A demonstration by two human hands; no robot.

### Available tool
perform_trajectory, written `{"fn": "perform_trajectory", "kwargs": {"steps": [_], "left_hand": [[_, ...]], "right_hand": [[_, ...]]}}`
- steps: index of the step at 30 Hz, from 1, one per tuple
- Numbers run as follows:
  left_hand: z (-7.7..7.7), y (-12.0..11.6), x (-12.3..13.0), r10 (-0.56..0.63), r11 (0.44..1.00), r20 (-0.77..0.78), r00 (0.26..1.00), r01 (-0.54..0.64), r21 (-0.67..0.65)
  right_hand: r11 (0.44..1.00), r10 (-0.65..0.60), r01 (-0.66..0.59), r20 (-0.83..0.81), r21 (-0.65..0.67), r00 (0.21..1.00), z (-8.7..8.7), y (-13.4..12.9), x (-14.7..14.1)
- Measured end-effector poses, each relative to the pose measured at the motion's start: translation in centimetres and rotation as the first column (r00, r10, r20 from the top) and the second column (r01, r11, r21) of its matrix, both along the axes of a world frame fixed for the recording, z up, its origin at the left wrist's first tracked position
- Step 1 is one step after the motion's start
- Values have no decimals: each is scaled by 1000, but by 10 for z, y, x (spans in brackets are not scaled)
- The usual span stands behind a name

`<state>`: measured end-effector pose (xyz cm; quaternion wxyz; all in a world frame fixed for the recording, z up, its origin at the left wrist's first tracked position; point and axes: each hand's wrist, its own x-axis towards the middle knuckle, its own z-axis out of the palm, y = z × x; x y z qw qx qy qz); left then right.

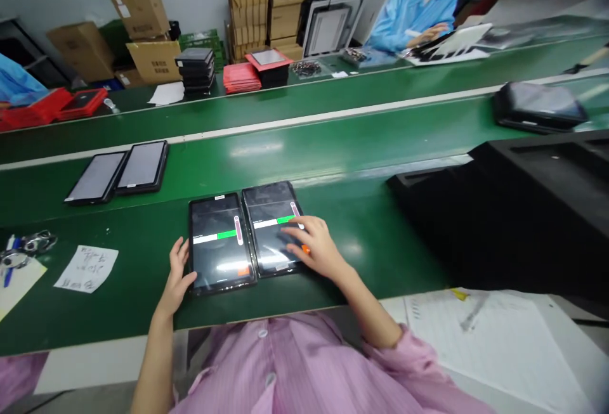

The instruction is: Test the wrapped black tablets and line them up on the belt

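Note:
Two black tablets lie side by side on the green bench in front of me, their lit screens showing white and green bars and an orange patch. My left hand (177, 278) rests at the left edge of the left tablet (216, 252), thumb on its lower corner and fingers apart along its side. Over the right tablet (269, 243) is my right hand (316, 246), fingers spread above the screen near the green bar. Whether a fingertip touches the glass I cannot tell. The right hand covers part of that tablet's right side.
Two more tablets (143, 165) lie on the conveyor (266, 154) at the left. A handwritten slip (88, 268) and pens sit left of me. Black foam trays (442, 211) fill the right side. Across the line, a person in blue (402, 11) works beside stacked red sleeves (242, 78).

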<state>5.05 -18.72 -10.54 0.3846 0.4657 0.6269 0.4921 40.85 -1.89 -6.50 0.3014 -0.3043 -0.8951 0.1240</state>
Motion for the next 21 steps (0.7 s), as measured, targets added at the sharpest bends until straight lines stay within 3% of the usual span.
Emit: {"fn": "perform_trajectory", "kwargs": {"steps": [3,5,9,12,18,21], "left_hand": [[-6,-13,16,64,997,4,998,-64,39],[-10,-12,22,100,993,18,995,-101,66],[-14,-1,25,137,983,61,989,-143,114],[-13,2,24,130,982,74,989,-139,129],[-8,-4,21,45,989,47,998,-51,138],[-8,-4,21,43,990,41,998,-48,134]], "right_hand": [[993,-15,4,96,121,995,-9,-41,1],[987,-57,49,49,156,997,-19,-58,-2],[952,-167,208,-187,225,968,-39,-75,-12],[941,-196,248,-227,229,954,-46,-77,-18],[980,-8,31,-115,197,993,-43,-76,-18],[977,39,-19,-90,210,995,-40,-76,-18]]}}
